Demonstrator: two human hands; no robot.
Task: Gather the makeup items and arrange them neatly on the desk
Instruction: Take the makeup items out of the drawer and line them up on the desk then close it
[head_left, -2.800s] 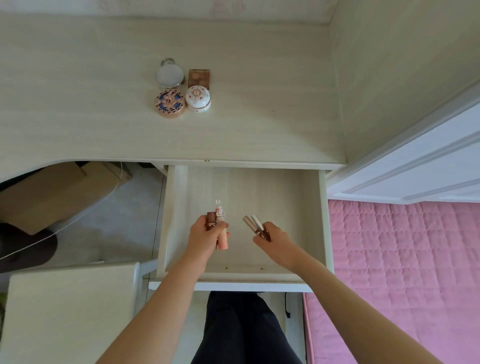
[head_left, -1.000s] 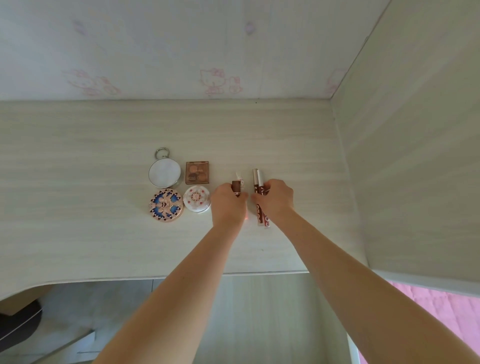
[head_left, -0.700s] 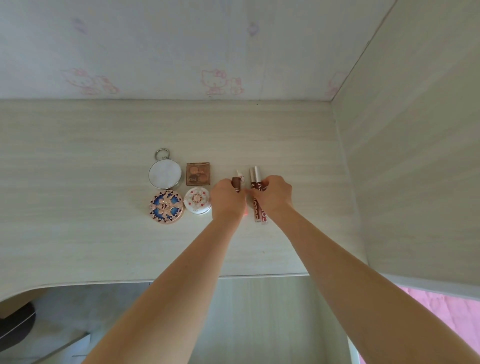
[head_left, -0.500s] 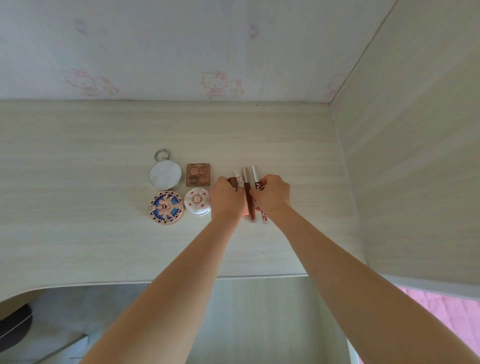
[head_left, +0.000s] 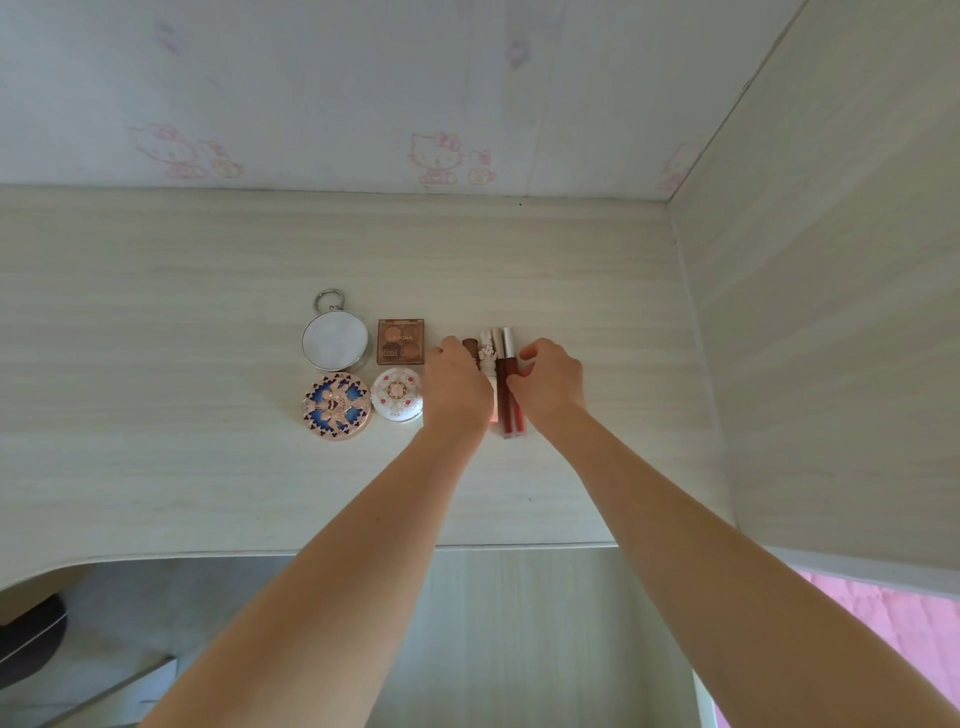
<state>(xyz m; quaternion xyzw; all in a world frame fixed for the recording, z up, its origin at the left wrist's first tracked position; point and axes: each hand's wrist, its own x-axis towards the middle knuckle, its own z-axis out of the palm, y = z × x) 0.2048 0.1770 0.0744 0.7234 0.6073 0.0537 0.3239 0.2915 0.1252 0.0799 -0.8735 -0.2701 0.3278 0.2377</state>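
Note:
Four slim tubes lie side by side on the pale wooden desk (head_left: 208, 467), between my hands. A brown-capped lipstick (head_left: 470, 344) and a bunny-topped lipstick (head_left: 487, 354) sit under my left hand (head_left: 457, 389), whose curled fingers grip them. Two dark red lip gloss tubes (head_left: 510, 402) with silver caps lie to their right. My right hand (head_left: 551, 382) pinches the outer gloss tube with its curled thumb and forefinger. The lower ends of the lipsticks are hidden by my left hand.
Left of the tubes stand a round mirror compact with a ring (head_left: 335, 343), a small brown eyeshadow palette (head_left: 400, 341), a blue patterned compact (head_left: 336, 407) and a white floral compact (head_left: 397, 401). A wooden side panel (head_left: 831, 312) walls the desk on the right.
Both hands carried the tubes from the open drawer up to the desk. Over the last second they brought the tubes together into one tight row beside the compacts.

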